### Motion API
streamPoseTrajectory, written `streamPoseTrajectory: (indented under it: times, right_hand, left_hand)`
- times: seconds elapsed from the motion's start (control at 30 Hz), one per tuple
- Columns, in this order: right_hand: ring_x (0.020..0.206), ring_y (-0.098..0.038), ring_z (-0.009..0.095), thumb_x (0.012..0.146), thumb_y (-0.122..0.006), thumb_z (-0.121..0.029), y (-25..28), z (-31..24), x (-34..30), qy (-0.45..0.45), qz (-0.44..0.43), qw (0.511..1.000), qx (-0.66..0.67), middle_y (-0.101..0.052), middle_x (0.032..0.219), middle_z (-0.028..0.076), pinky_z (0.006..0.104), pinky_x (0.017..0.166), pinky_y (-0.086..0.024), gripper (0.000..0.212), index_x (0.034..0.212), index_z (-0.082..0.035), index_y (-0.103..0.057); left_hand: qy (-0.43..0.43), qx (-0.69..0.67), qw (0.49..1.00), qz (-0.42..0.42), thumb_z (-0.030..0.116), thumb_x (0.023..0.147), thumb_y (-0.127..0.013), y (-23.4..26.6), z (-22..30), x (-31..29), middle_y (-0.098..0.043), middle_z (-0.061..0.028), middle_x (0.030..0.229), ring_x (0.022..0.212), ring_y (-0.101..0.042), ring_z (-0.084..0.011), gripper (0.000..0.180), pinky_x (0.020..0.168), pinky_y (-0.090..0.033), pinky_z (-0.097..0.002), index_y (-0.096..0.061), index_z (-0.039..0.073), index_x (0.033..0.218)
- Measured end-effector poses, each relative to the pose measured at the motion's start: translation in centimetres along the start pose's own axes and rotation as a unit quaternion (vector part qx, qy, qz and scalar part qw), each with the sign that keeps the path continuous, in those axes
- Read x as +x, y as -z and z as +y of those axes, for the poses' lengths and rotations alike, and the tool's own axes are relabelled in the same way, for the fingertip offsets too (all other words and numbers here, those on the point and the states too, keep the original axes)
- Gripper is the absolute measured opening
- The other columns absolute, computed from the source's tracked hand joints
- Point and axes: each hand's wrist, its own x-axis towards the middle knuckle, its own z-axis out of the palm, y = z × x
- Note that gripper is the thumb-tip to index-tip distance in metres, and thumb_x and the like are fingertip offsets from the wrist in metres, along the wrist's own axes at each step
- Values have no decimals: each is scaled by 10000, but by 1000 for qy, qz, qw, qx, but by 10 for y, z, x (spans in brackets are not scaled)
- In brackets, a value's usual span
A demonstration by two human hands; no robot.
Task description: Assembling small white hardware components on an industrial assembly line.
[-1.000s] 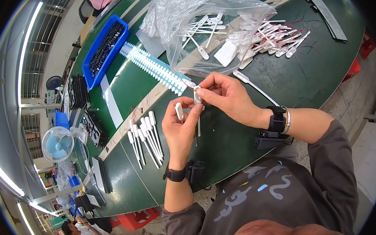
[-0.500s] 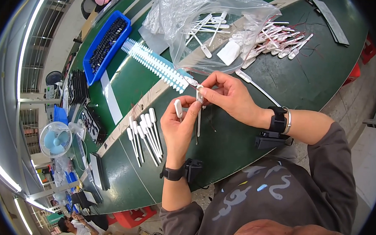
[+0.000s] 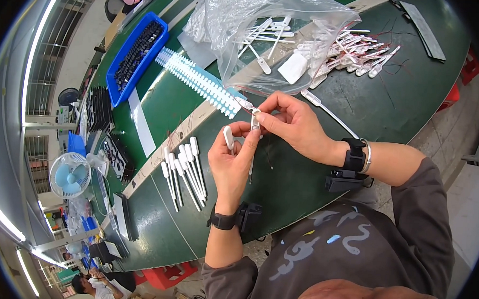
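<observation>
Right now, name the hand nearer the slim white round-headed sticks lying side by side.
Left: the left hand is close beside the sticks, on their right; the right hand is farther right.

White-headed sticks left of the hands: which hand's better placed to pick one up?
Probably the left hand: it is nearer the sticks than the right hand. Both hold a white piece, though, so neither is free.

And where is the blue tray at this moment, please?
In the head view, the blue tray is at the upper left on the green table, left of the clear plastic bag, beside the far end of the light-blue strip.
</observation>
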Motion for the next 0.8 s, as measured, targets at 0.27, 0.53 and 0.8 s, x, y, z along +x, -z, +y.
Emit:
streamPoseTrajectory:
  times: [0.27,0.53,0.8]
  right_hand:
    - [891,-642,69,977,-624,-123,1,2,-1,-10,-19,1000,-3,-633,992,24,246,807,-561,143,1054,-14,-571]
    - [919,-652,103,990,-608,-150,0,2,2,-69,7,996,63,-630,1020,37,285,845,-576,151,1061,-22,-570]
    - [889,-665,117,995,-599,-155,1,4,1,-68,12,995,67,-650,985,54,288,830,-574,151,1065,-25,-570]
  left_hand:
    - [87,-64,993,-40,104,897,-733,11,2,6,-681,-9,866,728,-583,-37,181,567,-423,-180,-684,-7,1031]
    - [-281,306,905,96,100,824,-787,-2,-20,3,-674,-45,891,677,-647,-148,221,548,-508,-278,-700,74,1025]
    - [-382,395,825,136,109,776,-818,-6,-18,3,-668,-43,908,609,-639,-220,225,494,-491,-322,-690,100,961]
